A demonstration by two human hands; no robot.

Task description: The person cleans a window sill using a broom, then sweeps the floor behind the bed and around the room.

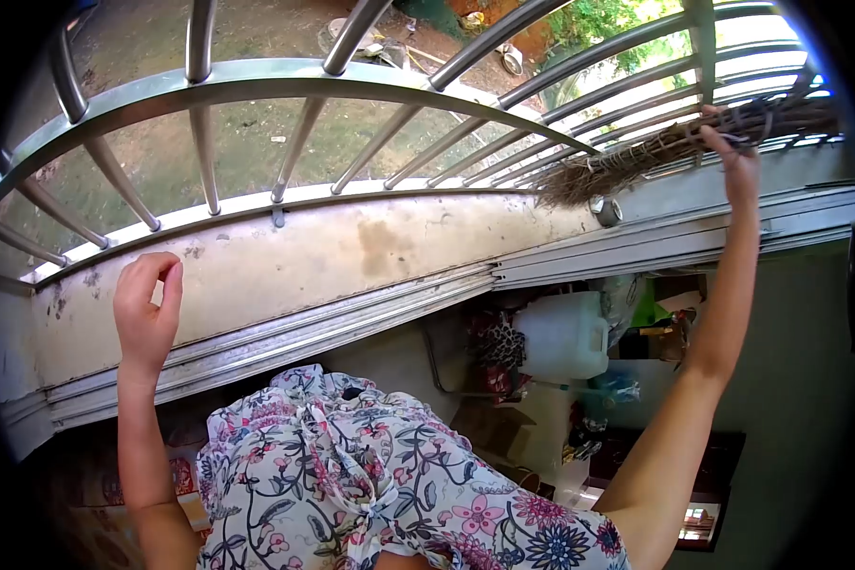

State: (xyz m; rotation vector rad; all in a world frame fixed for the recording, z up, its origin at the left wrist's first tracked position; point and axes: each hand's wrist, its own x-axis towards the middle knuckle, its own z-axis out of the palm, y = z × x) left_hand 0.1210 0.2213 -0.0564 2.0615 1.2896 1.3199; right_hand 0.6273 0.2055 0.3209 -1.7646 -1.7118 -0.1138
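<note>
At the upper right, my right hand (734, 157) is closed around a short broom of bundled twigs (636, 166). Its bristle end points left, over the window sill (313, 252), close to the metal bars. A small grey cup-like object (606, 211) lies on the sill just under the bristles. On the left, my left hand (147, 309) hovers over the near part of the sill, fingers curled in and thumb bent toward them. Nothing shows in it. Brown stains and dark specks mark the sill.
Curved steel window bars (256, 87) run along the far side, with bare ground outside. Sliding-window tracks (285, 318) edge the sill nearest me. Below, inside the room, stand a white plastic jug (560, 334), a cardboard box (489, 427) and assorted bags.
</note>
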